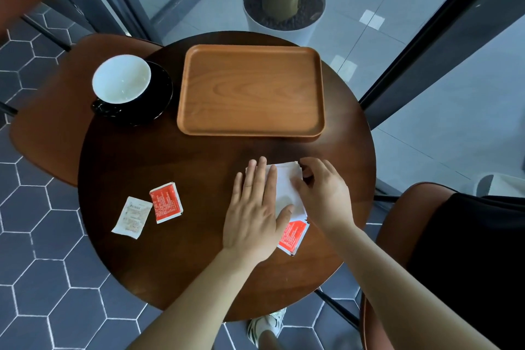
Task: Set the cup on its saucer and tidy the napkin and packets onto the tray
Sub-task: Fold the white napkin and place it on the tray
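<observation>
Just nearer than the empty rectangular wooden tray (251, 91), the left hand (254, 212) presses flat on the white folded paper napkin (285, 187), while the right hand (324, 193) pinches its far corner.

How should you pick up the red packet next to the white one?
Take the red packet by its right edge, coming from the right. It lies flat on the table, so slide fingers under and pinch. The white packet sits at its left edge; the right side is bare.
</observation>
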Available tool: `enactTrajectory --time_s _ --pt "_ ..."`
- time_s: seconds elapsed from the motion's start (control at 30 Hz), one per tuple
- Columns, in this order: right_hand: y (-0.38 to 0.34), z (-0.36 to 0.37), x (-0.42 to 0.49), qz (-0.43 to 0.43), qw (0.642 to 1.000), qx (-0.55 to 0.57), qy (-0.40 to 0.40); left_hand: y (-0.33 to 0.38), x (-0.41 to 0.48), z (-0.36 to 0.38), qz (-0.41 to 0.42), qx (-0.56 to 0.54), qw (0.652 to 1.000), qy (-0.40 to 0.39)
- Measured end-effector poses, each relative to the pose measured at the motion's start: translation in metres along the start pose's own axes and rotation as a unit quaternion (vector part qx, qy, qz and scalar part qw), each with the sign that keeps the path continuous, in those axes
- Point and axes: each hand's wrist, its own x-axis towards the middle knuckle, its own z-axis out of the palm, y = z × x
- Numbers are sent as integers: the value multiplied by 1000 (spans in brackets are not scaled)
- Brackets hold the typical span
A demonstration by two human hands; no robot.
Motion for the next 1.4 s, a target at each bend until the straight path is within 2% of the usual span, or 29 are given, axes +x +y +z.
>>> enactTrajectory --time_s 0.17,0.3,0.37,0.5,0.67,0.87,0.97,1.23,1.4 --pt "4 4 -3 -84 990 -111 -3 -3 3 10 0 10 1000 -2" --pt "4 -3 1 -179 966 -175 -67 -3 3 8 7 14 1000 1" --pt "4 -5 2 -200 954 -203 -91 -3 3 9 1 15 1000 3" --pt "7 -2 1 -208 947 -223 -98 -3 5 11 2 14 1000 9" --pt "6 1 2 -215 948 -226 -62 -3 1 1 -7 -1 1000 13" --pt "3 2 1 -211 949 -229 -51 -1 -13 -17 -121 -48 989 73" --pt "1 1 2 -202 952 -223 -54 0 -16 -22 -133 -64 986 72" --pt "-5 0 8 -189 955 -225 -42 11 -10 -31 -175 -194 961 87" --pt "-7 0 10 -167 960 -221 -45 13 -11 -32 -160 -256 945 129"
